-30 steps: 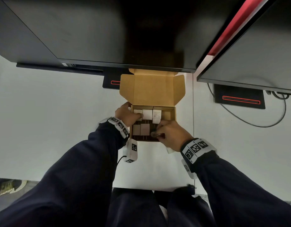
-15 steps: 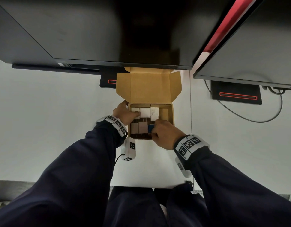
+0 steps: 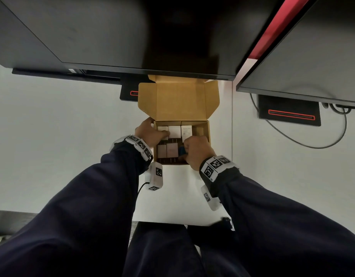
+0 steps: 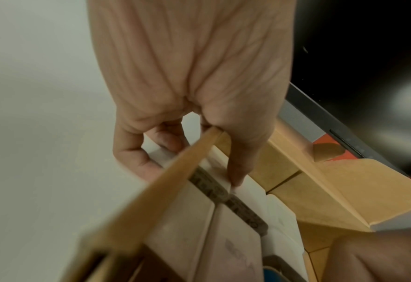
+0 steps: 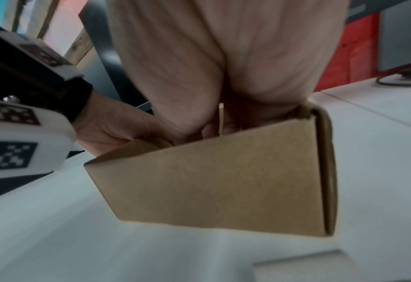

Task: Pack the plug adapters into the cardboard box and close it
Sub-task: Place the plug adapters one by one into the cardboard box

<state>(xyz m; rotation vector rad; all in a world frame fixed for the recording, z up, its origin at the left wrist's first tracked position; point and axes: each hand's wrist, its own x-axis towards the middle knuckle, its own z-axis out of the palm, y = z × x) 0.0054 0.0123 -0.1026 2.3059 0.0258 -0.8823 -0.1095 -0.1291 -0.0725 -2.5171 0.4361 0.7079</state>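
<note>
white desk (image 3: 52, 136) under the cardboard box (image 3: 206, 134): my left hand (image 3: 150, 132) pinches its thin, bendy wall. right hand (image 3: 198, 150) curls around a blue adapter (image 3: 181, 150), which looks hard and light; i'd grip its sides.

The box (image 3: 206, 136) stands open on the desk (image 3: 52, 146), its lid (image 3: 180, 100) raised at the far side, directly under the monitor (image 3: 132, 33) edge, so access from behind is blocked. Both hands occupy the opening: the left hand (image 3: 150, 132) over the left wall, the right hand (image 3: 198, 150) over the near right corner. White adapters (image 3: 174, 131) fill most of the floor; a gap remains at the far right corner. Desk to left and right lies free.
</note>
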